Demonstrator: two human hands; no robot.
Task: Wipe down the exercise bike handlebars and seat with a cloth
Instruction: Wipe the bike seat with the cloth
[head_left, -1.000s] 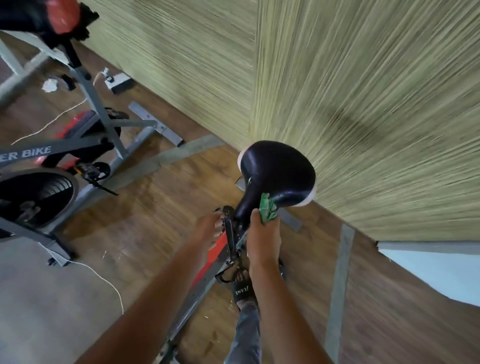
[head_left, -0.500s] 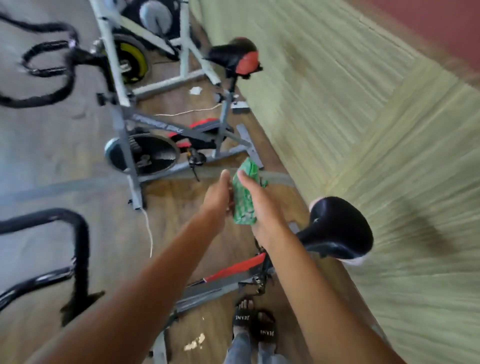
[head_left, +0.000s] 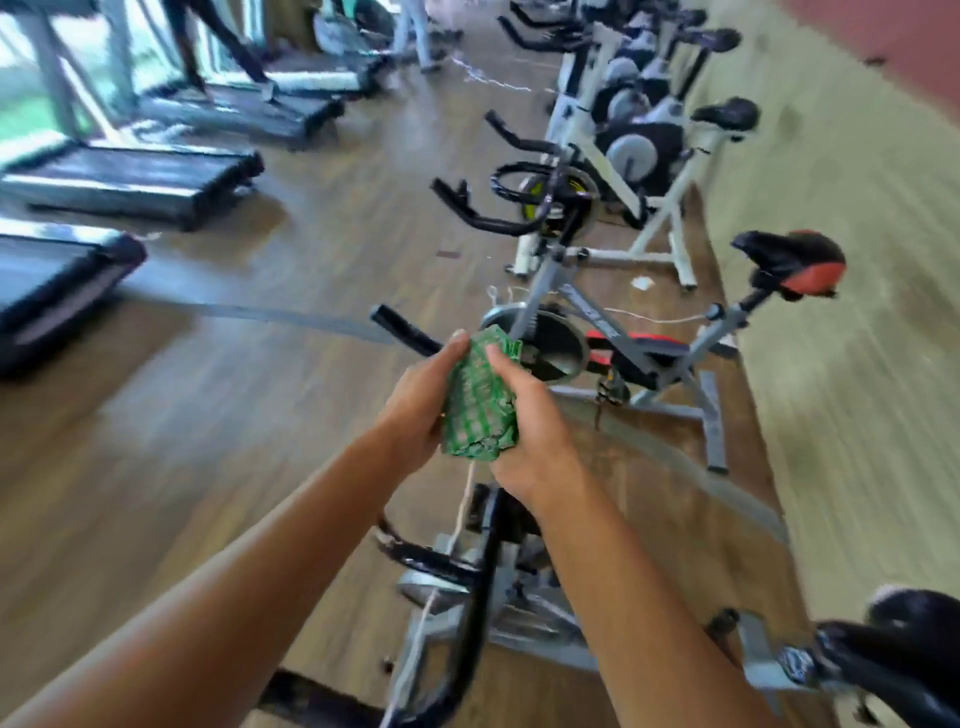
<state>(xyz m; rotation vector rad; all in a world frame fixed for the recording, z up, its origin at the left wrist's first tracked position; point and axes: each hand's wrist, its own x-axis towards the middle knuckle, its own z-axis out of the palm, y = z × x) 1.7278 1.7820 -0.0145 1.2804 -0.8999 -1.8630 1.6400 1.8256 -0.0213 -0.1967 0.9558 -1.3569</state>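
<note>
A green checked cloth (head_left: 480, 402) is bunched up in front of me, held between both hands in mid air. My left hand (head_left: 415, 402) grips its left side, thumb up at the top edge. My right hand (head_left: 530, 431) grips its right side, thumb over the front. Below my hands is the black handlebar (head_left: 470, 613) of the nearest exercise bike. Its black seat (head_left: 914, 649) shows at the bottom right corner, well away from both hands.
A grey and red bike (head_left: 618, 338) with a black and red seat (head_left: 795, 260) stands just beyond my hands. Several white bikes (head_left: 639, 150) line the green wall (head_left: 857, 364) on the right. Treadmills (head_left: 130, 176) stand at the left on the wooden floor.
My hands left the black seat and rose with the cloth; now both grip it in front of me. The view swung from the seat up to the row of bikes.
</note>
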